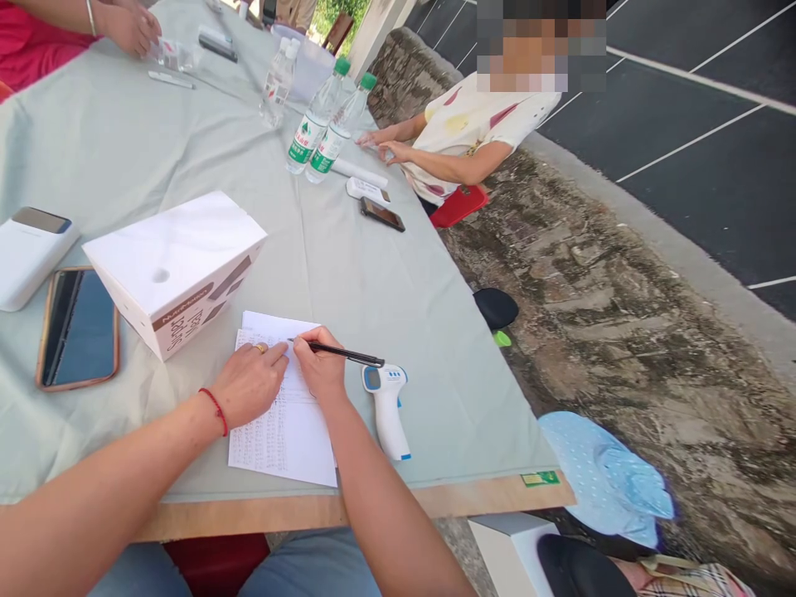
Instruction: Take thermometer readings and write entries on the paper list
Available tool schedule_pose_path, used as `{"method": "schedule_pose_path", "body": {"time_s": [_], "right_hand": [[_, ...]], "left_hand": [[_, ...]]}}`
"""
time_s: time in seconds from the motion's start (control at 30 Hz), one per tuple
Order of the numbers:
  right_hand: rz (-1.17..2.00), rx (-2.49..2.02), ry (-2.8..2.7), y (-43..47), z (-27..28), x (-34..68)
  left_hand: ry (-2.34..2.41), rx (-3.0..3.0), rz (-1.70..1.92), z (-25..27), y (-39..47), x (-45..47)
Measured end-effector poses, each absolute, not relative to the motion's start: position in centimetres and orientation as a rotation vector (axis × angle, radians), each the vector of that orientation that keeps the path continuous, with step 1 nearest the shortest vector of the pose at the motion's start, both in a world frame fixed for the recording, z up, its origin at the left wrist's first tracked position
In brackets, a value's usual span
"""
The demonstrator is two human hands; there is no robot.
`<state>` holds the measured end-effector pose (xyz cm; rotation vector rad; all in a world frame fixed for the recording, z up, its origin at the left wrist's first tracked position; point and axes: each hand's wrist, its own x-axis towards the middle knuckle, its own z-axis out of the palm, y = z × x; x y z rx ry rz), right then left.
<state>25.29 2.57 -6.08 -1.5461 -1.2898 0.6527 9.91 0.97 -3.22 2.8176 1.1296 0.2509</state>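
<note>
A sheet of white paper (267,448) with columns of handwriting lies on other sheets near the table's front edge. My left hand (252,383) rests flat on it, fingers stretched out, with a ring on one finger and a red cord at the wrist. Fingers closed, my right hand (322,365) holds a black pen (354,356), its tip close to the upper part of the writing. Just right of that hand lies a white and blue infrared thermometer (389,406). A white box (177,249) stands beyond my left hand.
Left of the box are a phone (80,327) and a white power bank (37,253). Green-capped water bottles (311,124) stand farther back, near another phone (381,214). One person (476,124) sits at the right edge; another person's hands (133,29) are at far left.
</note>
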Motion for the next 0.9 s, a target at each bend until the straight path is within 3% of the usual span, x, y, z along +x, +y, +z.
{"method": "schedule_pose_path", "body": {"time_s": [0.9], "right_hand": [[0.648,-1.566,-1.280,2.56,-6.24,25.46]], "left_hand": [[1.127,2.765,0.230,-3.19,1.08,9.88]]}}
